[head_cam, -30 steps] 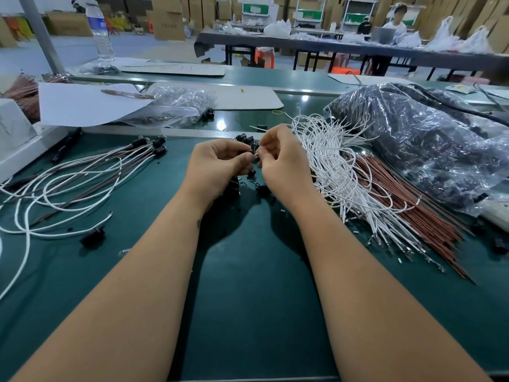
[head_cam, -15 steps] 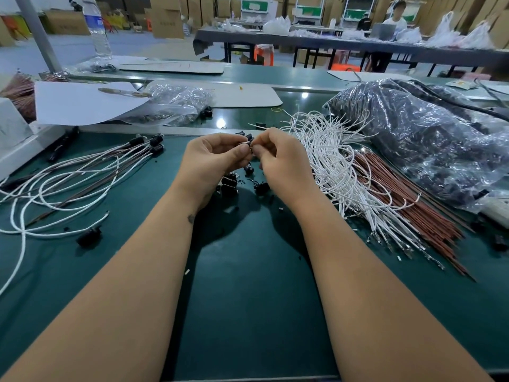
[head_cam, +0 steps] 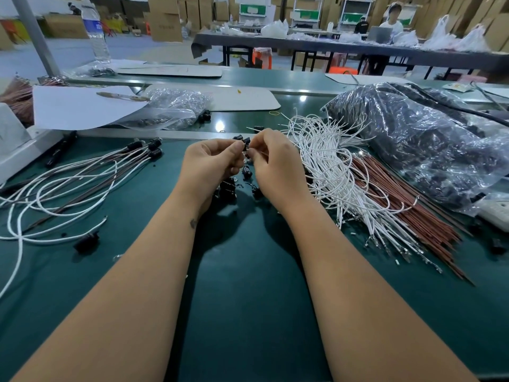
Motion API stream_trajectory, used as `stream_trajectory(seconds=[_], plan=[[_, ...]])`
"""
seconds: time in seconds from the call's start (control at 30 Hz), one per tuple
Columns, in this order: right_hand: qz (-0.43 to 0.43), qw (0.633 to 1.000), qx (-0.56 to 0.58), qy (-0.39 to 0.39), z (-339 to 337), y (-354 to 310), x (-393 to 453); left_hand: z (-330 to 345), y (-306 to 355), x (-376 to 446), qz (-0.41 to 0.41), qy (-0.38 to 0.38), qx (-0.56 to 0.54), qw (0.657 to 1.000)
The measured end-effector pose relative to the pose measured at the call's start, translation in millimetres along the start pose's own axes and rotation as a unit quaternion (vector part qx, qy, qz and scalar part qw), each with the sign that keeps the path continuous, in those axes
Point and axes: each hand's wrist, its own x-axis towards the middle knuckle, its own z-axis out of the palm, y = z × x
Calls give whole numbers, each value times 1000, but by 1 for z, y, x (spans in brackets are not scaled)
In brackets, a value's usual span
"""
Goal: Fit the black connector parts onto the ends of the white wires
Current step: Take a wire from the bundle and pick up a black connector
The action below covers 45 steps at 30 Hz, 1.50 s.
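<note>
Our left hand (head_cam: 212,161) is in the middle of the frame, a little above the centre, with its fingers curled, and it pinches a small black connector part (head_cam: 246,142) between thumb and fingertips. Our right hand (head_cam: 275,164) is just beside it, fingertips almost touching the left ones; its fingers are curled too and seem to pinch something thin at the connector, but we cannot tell if this is a wire end, because the fingers hide it. Under and between the two hands some loose black connector parts (head_cam: 247,172) lie on the green table (head_cam: 248,299). To the right of the hands we see the big bundle of white wires (head_cam: 330,172), and touching it, further right, a bundle of brown wires (head_cam: 407,216). In the upper right of the frame there is a large plastic bag (head_cam: 429,139) with dark parts inside. In the left of the frame lie the finished wires (head_cam: 68,186), white and brown, with black connectors on their ends (head_cam: 154,146) pointing toward the centre. One single black part (head_cam: 86,239) lies near them, lower left. A smaller clear bag (head_cam: 173,108) and a white sheet (head_cam: 80,106) are in the upper left, and a water bottle (head_cam: 95,31) stands behind them.
</note>
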Motion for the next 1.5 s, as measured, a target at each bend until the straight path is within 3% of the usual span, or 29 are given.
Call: stream_trajectory(seconds=[0.3,0.57,0.7,1.03,1.5], plan=[[-10,1000,-3,-11,-5,2,1,2,2,-1,-16,-47,-58,997],[87,994,62,-10,-7,4,5,8,-1,-3,62,-50,15,997],[124,989,79,-29,-5,3,6,7,-2,-1,60,-50,4,997],[89,992,85,6,-7,1,2,4,0,2,29,-14,-71,997],[40,998,52,-9,-1,0,0,2,0,-3,13,-28,-66,997]])
